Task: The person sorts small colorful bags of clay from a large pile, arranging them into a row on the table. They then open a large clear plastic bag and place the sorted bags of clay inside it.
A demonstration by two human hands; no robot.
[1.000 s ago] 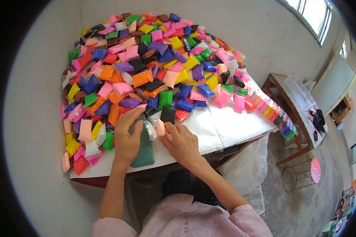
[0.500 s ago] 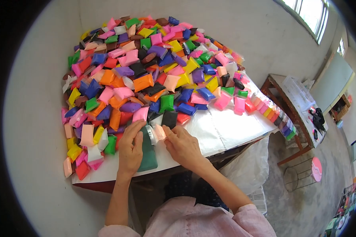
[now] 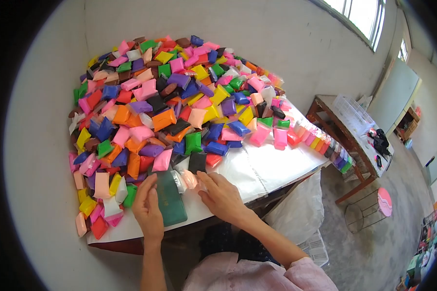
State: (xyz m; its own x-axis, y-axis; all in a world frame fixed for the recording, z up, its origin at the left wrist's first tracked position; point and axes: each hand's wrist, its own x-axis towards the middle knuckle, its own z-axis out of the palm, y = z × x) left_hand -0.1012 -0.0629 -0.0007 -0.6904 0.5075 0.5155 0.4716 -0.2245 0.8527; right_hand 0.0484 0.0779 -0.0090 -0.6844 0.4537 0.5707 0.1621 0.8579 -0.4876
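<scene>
My left hand is held over the left edge of a dark green flat slab, its fingers extended and nothing in its grip. Close to the slab's upper right side, my right hand pinches the clear right end of a small peach packet. A white packet lies against the peach one, partly over the slab. Just beyond them sit a black packet and a pink packet.
A large heap of colourful packets covers the white-sheeted table. Packed rows of small packets line its right edge. Another table with a clear crate, and a wire stool, stand to the right.
The camera view has shifted, so the table sits lower and further left. My left hand has drawn back from the slab's top toward its left edge. The right hand stays by the peach packet.
</scene>
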